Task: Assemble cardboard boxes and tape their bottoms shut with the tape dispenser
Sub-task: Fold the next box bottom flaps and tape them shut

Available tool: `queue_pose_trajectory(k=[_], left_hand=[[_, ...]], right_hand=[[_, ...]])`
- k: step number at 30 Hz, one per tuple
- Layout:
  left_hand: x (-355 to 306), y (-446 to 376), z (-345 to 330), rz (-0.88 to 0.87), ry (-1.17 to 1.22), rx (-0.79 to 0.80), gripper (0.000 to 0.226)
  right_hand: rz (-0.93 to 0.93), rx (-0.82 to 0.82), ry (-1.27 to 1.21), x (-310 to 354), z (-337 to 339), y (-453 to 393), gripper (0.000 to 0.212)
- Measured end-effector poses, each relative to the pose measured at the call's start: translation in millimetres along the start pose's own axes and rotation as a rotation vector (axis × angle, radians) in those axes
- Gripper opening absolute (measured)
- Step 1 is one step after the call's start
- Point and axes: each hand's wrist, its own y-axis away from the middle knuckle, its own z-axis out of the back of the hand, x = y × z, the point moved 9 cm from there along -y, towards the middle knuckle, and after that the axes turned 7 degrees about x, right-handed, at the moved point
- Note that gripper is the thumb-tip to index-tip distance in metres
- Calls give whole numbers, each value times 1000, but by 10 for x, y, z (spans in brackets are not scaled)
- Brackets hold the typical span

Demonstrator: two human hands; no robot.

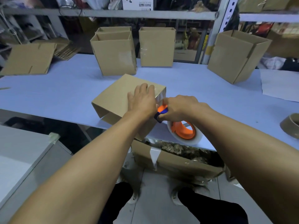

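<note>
Fingers of the left hand (142, 101) press flat on the matte brown cardboard box (116, 101) at the white table's (64, 94) edge, while the right hand (179, 109) grips the orange plastic tape dispenser (182, 130) with its glossy clear roll against the box's end.

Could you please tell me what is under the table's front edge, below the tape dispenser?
An open cardboard box sits on the floor there, holding brownish scrap. The table covers its back part, and the right arm hides its right end.
</note>
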Motion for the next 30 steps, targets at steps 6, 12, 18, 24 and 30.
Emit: queue_pose_trajectory(k=[6,12,18,24,30], left_hand=[[12,2,-58,49,-34,61,53],[-25,37,-73,71,-113,94,52],[77,29,187,70,380,34,60],[134,232,738,50,773,-25,31],[28,430,475,141,903,494,25]], right_hand=[[-21,-20,-3,-147,-37,219,45],[-48,-144,-121,-431,30,458,46],[57,-379,-312,-448,169,675,55],[125,-485,-358,-331,226,793,58],[160,-574,-389,-158,384,894,58]])
